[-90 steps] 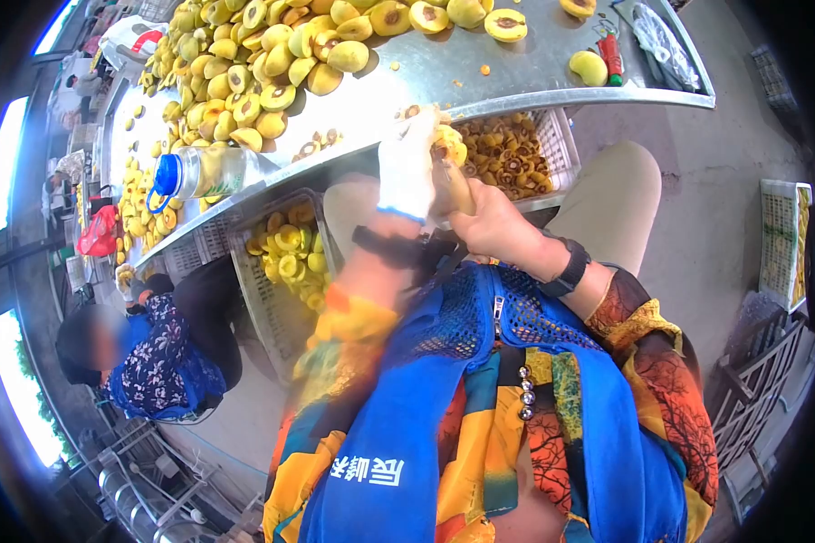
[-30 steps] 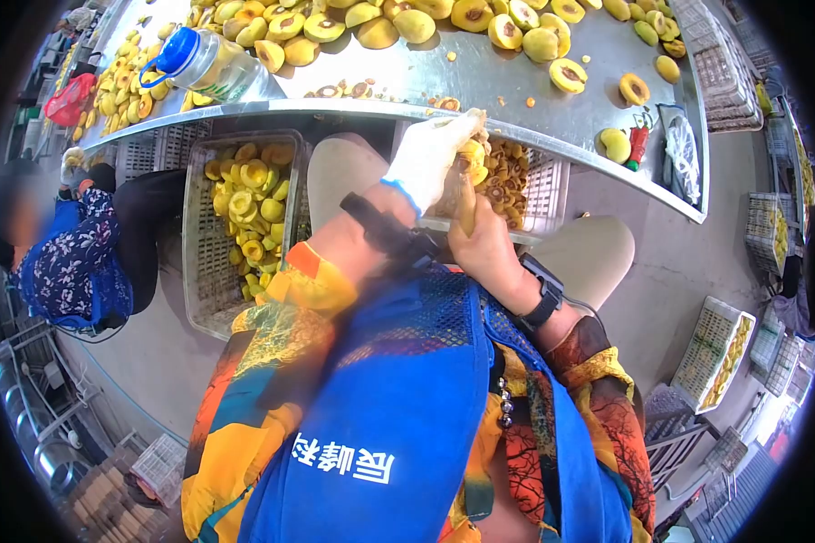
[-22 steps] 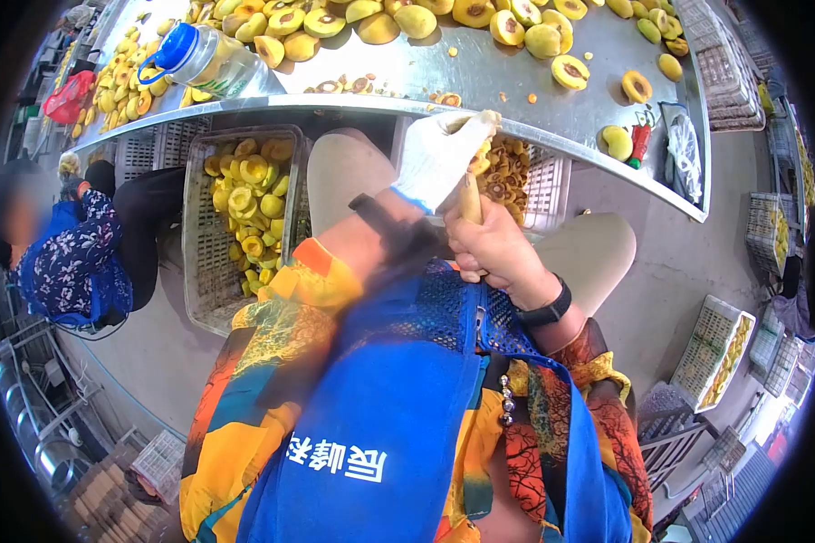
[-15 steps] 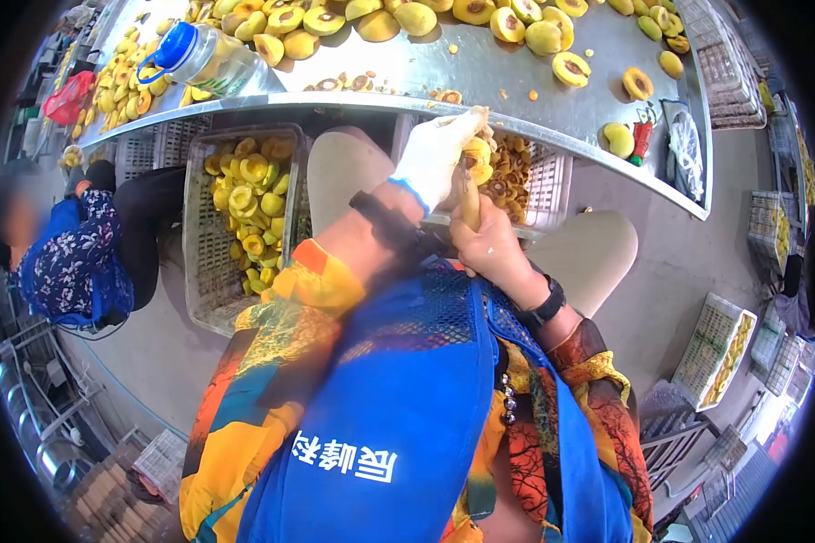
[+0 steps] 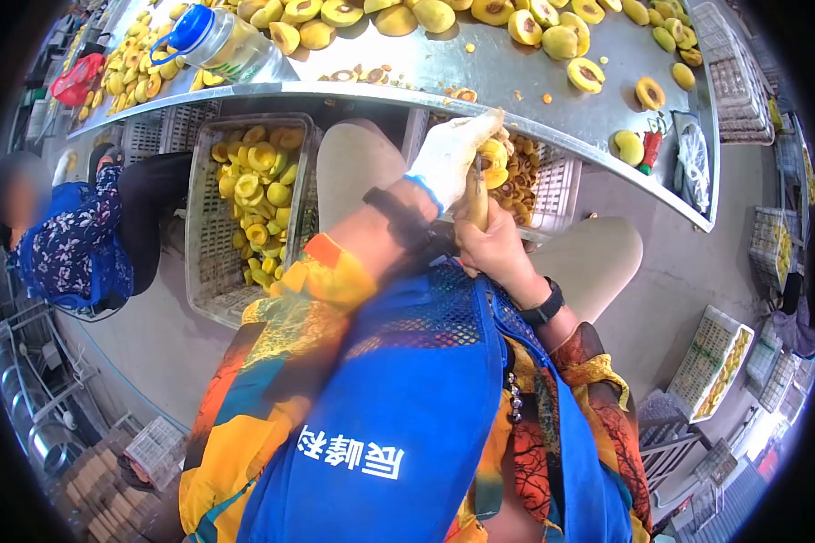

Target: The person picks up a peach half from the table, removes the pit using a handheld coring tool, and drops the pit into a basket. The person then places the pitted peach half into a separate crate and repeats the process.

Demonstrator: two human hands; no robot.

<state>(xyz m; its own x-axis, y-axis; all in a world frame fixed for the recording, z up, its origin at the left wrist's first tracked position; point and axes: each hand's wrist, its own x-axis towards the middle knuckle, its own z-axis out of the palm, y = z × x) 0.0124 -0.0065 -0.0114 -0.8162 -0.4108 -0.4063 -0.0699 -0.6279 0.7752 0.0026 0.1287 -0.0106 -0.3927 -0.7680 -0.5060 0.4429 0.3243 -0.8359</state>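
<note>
My left hand (image 5: 448, 154), in a white glove, is closed around a halved yellow peach (image 5: 493, 163) in front of my body. My right hand (image 5: 498, 246) is bare and grips the light-coloured handle of a pitting knife (image 5: 477, 204). The tool's thin dark metal end is against the peach; its exact tip shape is hidden. Below both hands, partly covered by them, stands a crate (image 5: 557, 185) with brown pit pieces and scraps. To the left, a larger plastic crate (image 5: 199, 262) contains yellow peach halves (image 5: 255, 195).
A metal table (image 5: 480, 77) carries peach halves, a blue-capped bottle (image 5: 235, 50), a red item (image 5: 650, 152) and a plastic bag (image 5: 693, 163). Another person (image 5: 72, 240) sits at the left. Stacked crates (image 5: 729, 77) and a fruit-filled crate (image 5: 711, 362) stand at right.
The view has shifted slightly, so the table and crates sit a little lower and further right. Both hands keep their hold on the peach and the pitting knife.
</note>
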